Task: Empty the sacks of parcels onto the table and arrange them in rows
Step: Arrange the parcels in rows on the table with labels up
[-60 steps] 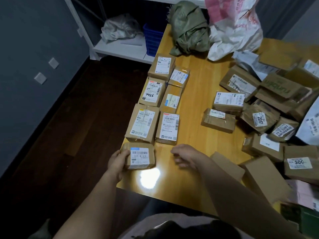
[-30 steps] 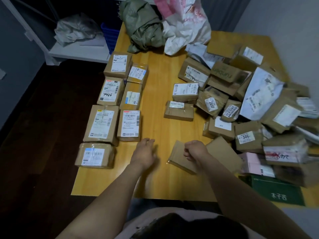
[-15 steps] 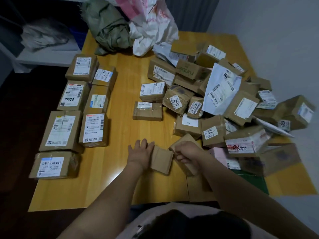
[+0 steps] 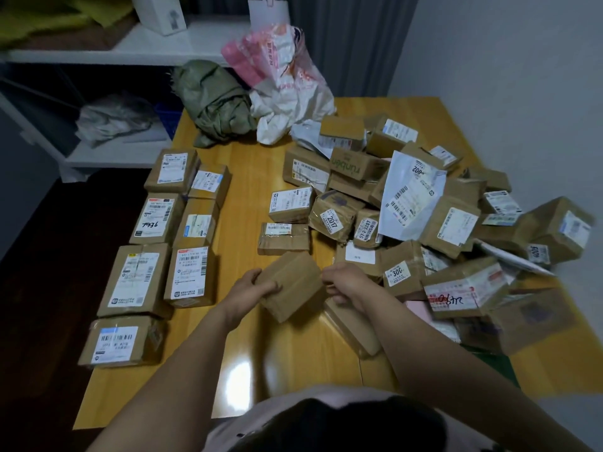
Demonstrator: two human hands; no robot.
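Left hand (image 4: 251, 290): fingers wrapped round the left end of a plain brown box (image 4: 292, 285), thumb on top. Right hand (image 4: 346, 283): fingers curled tight, pinching the box's right edge. Box held tilted between both sets of fingers, no label showing, just above the table (image 4: 293, 360).

Under the right wrist, nearer than the fingers: a flat parcel (image 4: 354, 331) lying on the table.

Left of the left fingers: rows (image 4: 189, 275) of seven labelled parcels in two columns, labels up, edges touching or nearly so. The nearest one (image 4: 120, 342) sits at the table's left edge.

Just beyond the fingers: a taped brown parcel (image 4: 283, 239), lying flat and apart from the rows.

Right of the right fingers and beyond: a loose pile (image 4: 456, 223) of brown parcels, tilted and overlapping. A white mailer (image 4: 411, 197) leans on top of it.

Far beyond the fingers, at the table's back edge: a crumpled green sack (image 4: 215, 102), with a white-and-pink sack (image 4: 284, 83) touching its right side. Behind them, a white shelf (image 4: 146, 50).
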